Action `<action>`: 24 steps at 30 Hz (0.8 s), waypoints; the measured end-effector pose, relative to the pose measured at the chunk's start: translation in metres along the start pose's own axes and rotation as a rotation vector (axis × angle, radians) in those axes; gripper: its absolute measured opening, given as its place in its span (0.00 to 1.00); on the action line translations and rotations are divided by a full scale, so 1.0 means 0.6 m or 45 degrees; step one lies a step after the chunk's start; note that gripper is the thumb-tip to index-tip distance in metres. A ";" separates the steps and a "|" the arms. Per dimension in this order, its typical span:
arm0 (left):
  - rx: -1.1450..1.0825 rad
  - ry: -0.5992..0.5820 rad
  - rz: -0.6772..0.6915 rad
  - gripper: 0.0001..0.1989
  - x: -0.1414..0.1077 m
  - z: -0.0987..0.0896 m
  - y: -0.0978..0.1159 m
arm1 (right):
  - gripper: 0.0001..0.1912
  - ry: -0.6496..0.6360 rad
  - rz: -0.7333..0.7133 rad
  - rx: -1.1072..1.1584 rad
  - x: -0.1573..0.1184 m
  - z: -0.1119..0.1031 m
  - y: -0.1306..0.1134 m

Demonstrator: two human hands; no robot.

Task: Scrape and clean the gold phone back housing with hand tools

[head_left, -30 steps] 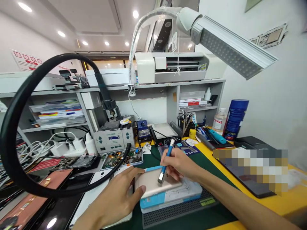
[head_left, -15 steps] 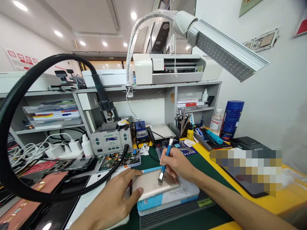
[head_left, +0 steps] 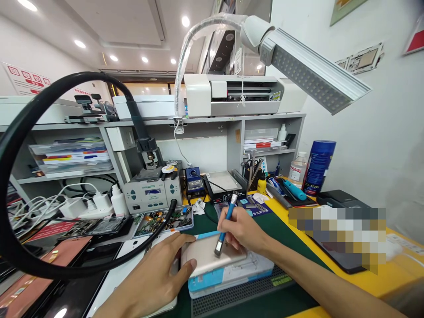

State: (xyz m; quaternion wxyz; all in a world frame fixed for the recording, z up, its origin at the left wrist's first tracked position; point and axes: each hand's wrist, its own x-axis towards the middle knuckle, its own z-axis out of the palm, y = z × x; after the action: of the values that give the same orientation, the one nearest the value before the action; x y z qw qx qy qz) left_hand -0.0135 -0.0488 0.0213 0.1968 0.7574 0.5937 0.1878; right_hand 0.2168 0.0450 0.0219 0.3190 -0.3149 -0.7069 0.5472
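A pale gold tablet, back side up, lies on a blue and white box. My left hand grips the tablet's left end, the thumb on its near part and the fingers at its far corner. Between the thumb and fingers of my right hand is a blue pen-like tool with silver ends, held at a slant. Its lower end meets, or is just above, the tablet's back; I cannot tell which. Below the box is a dark perforated strip on the green mat.
A thick black hose loops across the left side from a grey control unit. Several devices, among them a white one, lie left of my hand. Behind stand a tray of small parts and a flat plate device. A lamp hangs overhead.
My right hand has shifted slightly left, and the blue tool's lower end has moved left and a little nearer along the tablet. My left hand keeps its hold.
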 end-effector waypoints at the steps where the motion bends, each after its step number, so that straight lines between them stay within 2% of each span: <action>1: -0.001 -0.005 -0.003 0.19 0.000 0.000 0.000 | 0.07 0.010 -0.027 -0.045 0.000 -0.001 0.000; 5: -0.002 -0.006 -0.003 0.19 0.000 -0.001 -0.001 | 0.10 0.108 -0.099 -0.111 0.001 -0.004 0.002; 9: 0.005 -0.008 -0.011 0.19 -0.001 0.000 -0.002 | 0.08 0.041 -0.049 -0.093 0.002 -0.005 0.006; 21: 0.002 -0.005 -0.005 0.19 0.003 0.000 -0.004 | 0.09 0.087 -0.048 -0.043 0.003 -0.005 0.002; 24: 0.008 0.002 -0.004 0.19 0.002 -0.001 -0.003 | 0.08 0.024 -0.062 -0.056 0.003 -0.005 0.003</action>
State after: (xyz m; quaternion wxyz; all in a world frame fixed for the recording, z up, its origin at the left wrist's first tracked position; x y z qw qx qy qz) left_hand -0.0148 -0.0472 0.0210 0.1941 0.7568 0.5957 0.1862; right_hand 0.2183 0.0485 0.0212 0.3321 -0.3096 -0.7231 0.5206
